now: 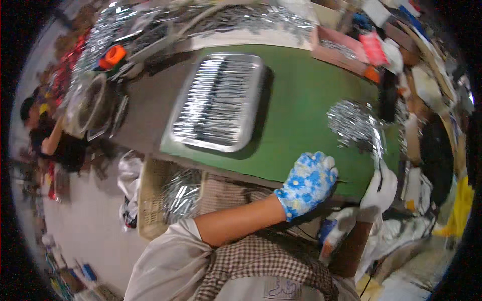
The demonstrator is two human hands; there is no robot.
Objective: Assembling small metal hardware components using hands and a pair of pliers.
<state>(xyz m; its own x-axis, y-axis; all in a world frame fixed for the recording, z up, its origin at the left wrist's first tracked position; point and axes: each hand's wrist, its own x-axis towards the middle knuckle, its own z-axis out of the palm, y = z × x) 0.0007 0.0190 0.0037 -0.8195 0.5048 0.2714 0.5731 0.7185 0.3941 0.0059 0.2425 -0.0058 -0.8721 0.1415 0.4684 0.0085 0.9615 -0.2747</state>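
My left hand (309,183), in a white glove printed with blue flowers, rests over the front edge of the green work surface (296,100). Its fingers are curled closed, and anything inside them is hidden. On the right, my right hand (380,190) wears a white glove and is closed on a long, thin silver metal piece (376,138) that points away from me; blur hides its exact kind. Beside that piece lies a heap of small shiny metal parts (349,123). Left of centre, a shallow metal tray (246,140) holds rows of slim silver metal pieces.
A pink box (336,60) of small metal parts stands at the back right. Heaped metal pieces (241,20) line the far side. Below the table's left edge sits a cream plastic basket (150,210) with metal rods. Another person (55,135) is at far left.
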